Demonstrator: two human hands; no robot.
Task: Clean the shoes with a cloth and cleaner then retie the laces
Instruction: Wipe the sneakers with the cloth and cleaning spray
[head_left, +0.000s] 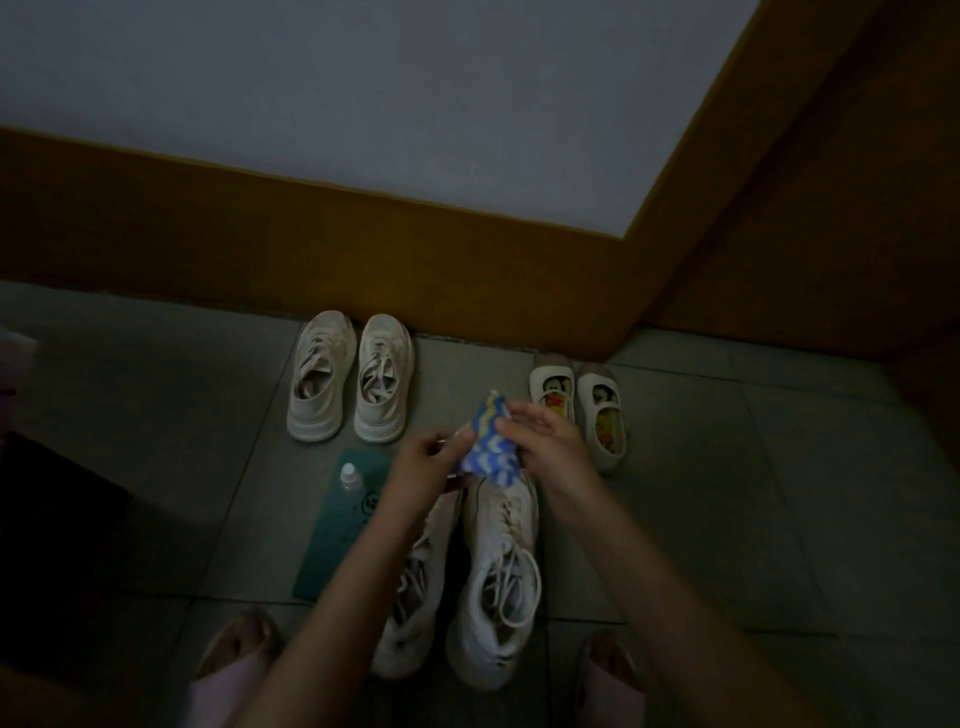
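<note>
Nothing here can be read as words or numbers. The teal sheet (332, 545) on the floor (727, 493) bears a dark round mark beside the bottle (351, 477), too dim to read. The small shoes (602, 415) show cartoon pictures inside, without legible lettering.

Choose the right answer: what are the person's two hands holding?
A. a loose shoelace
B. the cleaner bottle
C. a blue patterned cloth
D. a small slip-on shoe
C: the left hand and the right hand both hold the blue patterned cloth above the white sneakers, while the bottle stands untouched on the teal mat.
</note>
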